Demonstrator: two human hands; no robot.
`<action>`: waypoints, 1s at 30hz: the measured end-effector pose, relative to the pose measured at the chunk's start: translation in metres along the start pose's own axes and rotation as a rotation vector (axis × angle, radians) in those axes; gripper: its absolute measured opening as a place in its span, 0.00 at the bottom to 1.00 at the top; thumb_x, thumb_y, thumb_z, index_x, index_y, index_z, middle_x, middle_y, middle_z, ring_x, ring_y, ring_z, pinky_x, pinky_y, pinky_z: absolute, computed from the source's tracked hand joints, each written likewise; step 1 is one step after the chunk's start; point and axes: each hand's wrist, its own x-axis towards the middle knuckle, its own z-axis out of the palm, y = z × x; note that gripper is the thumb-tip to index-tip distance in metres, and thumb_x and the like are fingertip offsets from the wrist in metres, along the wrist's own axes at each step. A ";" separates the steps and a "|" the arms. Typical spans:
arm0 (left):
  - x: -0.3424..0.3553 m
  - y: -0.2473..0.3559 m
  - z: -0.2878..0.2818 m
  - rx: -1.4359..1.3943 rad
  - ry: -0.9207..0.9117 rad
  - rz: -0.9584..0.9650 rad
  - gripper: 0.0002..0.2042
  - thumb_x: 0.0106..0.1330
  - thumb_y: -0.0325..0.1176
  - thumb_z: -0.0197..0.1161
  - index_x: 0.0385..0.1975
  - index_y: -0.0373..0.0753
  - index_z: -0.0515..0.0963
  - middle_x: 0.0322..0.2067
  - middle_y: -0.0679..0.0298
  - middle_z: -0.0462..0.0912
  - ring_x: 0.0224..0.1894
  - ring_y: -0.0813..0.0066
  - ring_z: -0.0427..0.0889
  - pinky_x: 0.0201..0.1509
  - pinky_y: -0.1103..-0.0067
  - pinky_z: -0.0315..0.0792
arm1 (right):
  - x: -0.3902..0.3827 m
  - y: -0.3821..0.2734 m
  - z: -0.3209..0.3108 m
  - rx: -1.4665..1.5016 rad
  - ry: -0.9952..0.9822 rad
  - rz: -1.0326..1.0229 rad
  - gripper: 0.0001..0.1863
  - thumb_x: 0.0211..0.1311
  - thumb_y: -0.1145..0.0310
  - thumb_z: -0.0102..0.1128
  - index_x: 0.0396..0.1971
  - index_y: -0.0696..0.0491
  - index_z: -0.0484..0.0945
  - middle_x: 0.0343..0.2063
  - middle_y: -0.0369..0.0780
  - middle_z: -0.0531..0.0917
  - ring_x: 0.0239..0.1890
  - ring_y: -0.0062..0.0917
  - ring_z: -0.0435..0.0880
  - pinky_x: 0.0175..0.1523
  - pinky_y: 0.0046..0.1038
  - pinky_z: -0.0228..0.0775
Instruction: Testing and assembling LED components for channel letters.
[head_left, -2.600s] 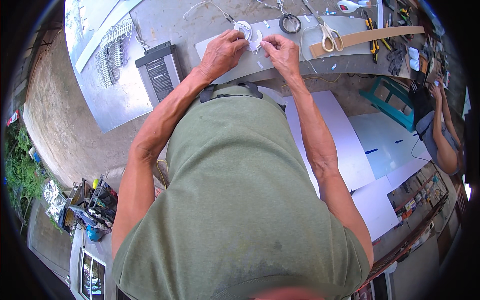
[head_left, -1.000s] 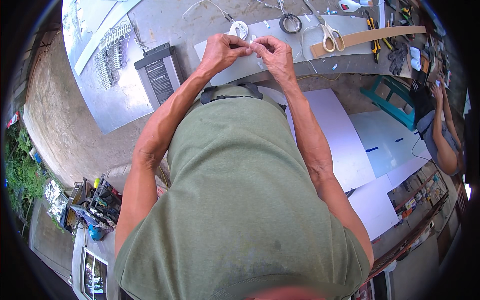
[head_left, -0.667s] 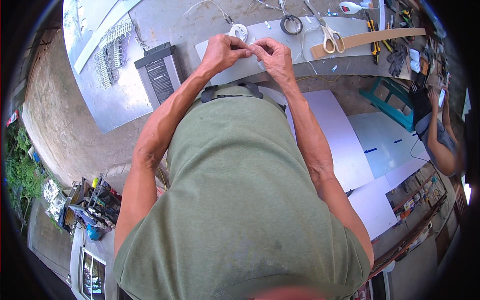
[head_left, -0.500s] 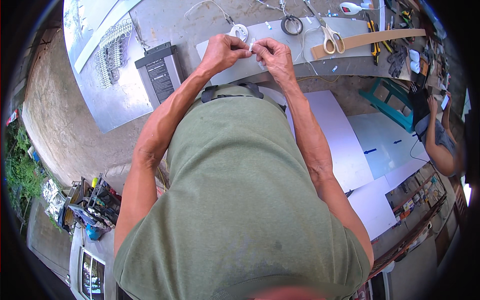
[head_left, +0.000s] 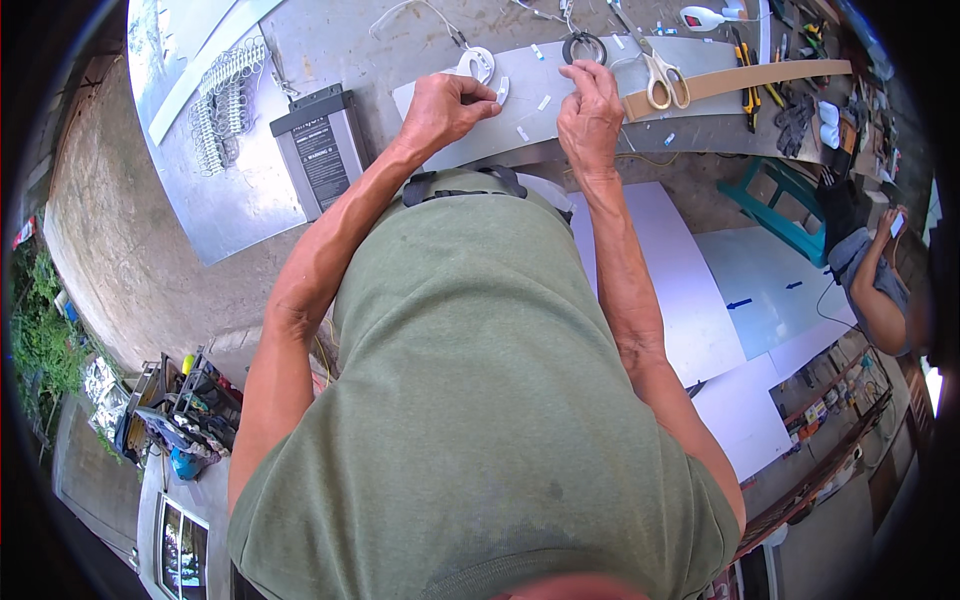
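Note:
My left hand (head_left: pixel 447 108) is closed in a pinch, its thumb and forefinger on a small white strip (head_left: pixel 503 91). Just beyond those fingers, a white ring-shaped roll (head_left: pixel 480 63) lies on the pale sheet. My right hand (head_left: pixel 590 112) is apart from the left, with bent fingers spread and nothing visible in them. Its fingertips are just short of a black ring-shaped coil (head_left: pixel 584 50); touching or not, I cannot tell. Scissors with cream handles (head_left: pixel 660 82) lie to the right of that hand.
A grey boxed power unit (head_left: pixel 318 148) and a bundle of small wired modules (head_left: pixel 225 105) are on the left. A tan curved strip (head_left: pixel 760 75) and pliers (head_left: pixel 747 80) are to the right. Farther right, beside a teal stool (head_left: pixel 775 205), a person (head_left: pixel 875 265) holds a phone.
My right hand has let go of the white strip and moved right and away from me, toward the black coil. The left hand stays nearly in place, still pinching.

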 end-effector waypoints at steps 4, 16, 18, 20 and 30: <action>-0.004 0.001 0.003 0.087 0.073 0.135 0.10 0.56 0.31 0.73 0.35 0.33 0.88 0.29 0.49 0.88 0.30 0.62 0.88 0.37 0.73 0.80 | 0.005 -0.010 -0.010 0.088 -0.263 -0.058 0.14 0.56 0.76 0.63 0.44 0.52 0.84 0.42 0.40 0.84 0.47 0.36 0.81 0.54 0.37 0.73; -0.015 -0.011 0.010 0.458 0.168 0.423 0.05 0.58 0.26 0.68 0.31 0.33 0.85 0.29 0.55 0.84 0.37 0.57 0.81 0.44 0.66 0.76 | 0.017 -0.005 0.007 0.070 -0.590 -0.541 0.11 0.58 0.67 0.67 0.41 0.51 0.82 0.36 0.36 0.83 0.44 0.30 0.80 0.50 0.33 0.71; -0.018 -0.012 0.012 0.480 0.198 0.423 0.04 0.58 0.26 0.67 0.31 0.33 0.84 0.29 0.55 0.84 0.38 0.57 0.81 0.45 0.65 0.76 | 0.021 -0.005 0.008 0.075 -0.617 -0.586 0.10 0.59 0.67 0.67 0.40 0.51 0.82 0.35 0.36 0.82 0.43 0.30 0.80 0.50 0.33 0.70; -0.022 -0.012 0.015 0.531 0.242 0.419 0.04 0.59 0.26 0.67 0.31 0.33 0.84 0.30 0.55 0.83 0.38 0.57 0.80 0.45 0.65 0.76 | 0.025 -0.006 0.011 0.081 -0.636 -0.615 0.09 0.58 0.67 0.67 0.39 0.51 0.82 0.33 0.37 0.82 0.42 0.31 0.81 0.49 0.34 0.71; -0.035 -0.013 0.037 0.563 0.388 0.296 0.04 0.59 0.26 0.67 0.32 0.34 0.83 0.31 0.58 0.82 0.39 0.58 0.79 0.45 0.67 0.76 | 0.038 0.003 0.024 0.130 -0.723 -0.719 0.09 0.56 0.66 0.67 0.36 0.52 0.81 0.31 0.39 0.82 0.39 0.35 0.82 0.45 0.36 0.75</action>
